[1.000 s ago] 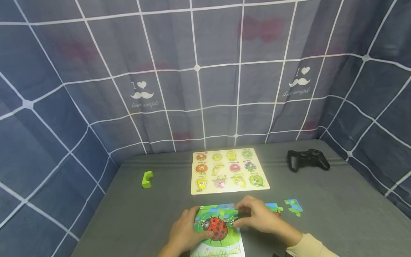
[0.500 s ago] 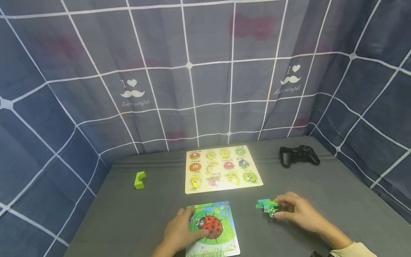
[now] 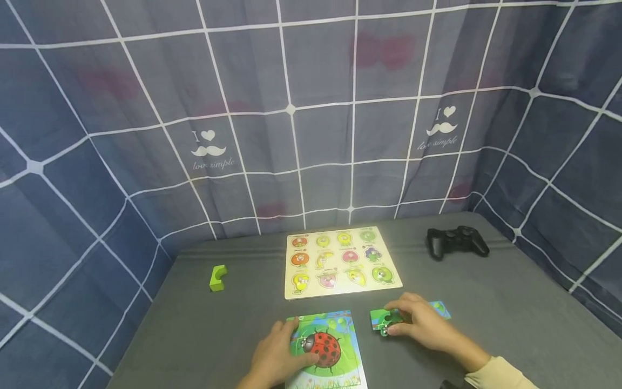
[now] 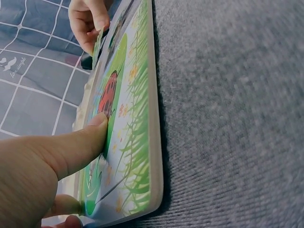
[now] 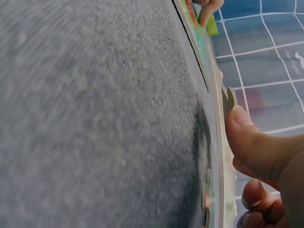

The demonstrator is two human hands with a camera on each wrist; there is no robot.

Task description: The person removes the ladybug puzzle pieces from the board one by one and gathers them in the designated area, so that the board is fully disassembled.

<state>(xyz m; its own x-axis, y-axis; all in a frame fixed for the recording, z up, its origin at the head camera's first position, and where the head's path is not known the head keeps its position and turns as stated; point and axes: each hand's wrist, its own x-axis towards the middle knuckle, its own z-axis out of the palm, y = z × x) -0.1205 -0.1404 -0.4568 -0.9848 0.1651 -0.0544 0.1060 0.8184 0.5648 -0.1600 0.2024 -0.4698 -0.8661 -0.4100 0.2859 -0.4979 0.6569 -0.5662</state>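
Observation:
My left hand (image 3: 277, 351) holds the ladybug jigsaw puzzle (image 3: 332, 346) by its left side. Its thumb lies on top beside the red ladybug, as the left wrist view also shows. To the right of the board, my right hand (image 3: 423, 324) pinches a green jigsaw piece (image 3: 381, 320) that has a small pair of printed eyes. In the right wrist view that piece (image 5: 229, 98) is seen edge-on at the thumb tip, raised off the table. Another blue and green jigsaw piece (image 3: 440, 308) lies behind the right hand, partly hidden by it.
A wooden fruit peg-style board (image 3: 342, 265) lies flat behind the ladybug puzzle. At the back right rests a black game controller (image 3: 457, 241). A light green block (image 3: 217, 278) with a curved notch is at the left. A checked curtain (image 3: 320, 135) surrounds the grey table.
My right hand moved right, away from the puzzle's upper right edge, with the piece, then came partway back left. The left hand keeps its hold on the puzzle.

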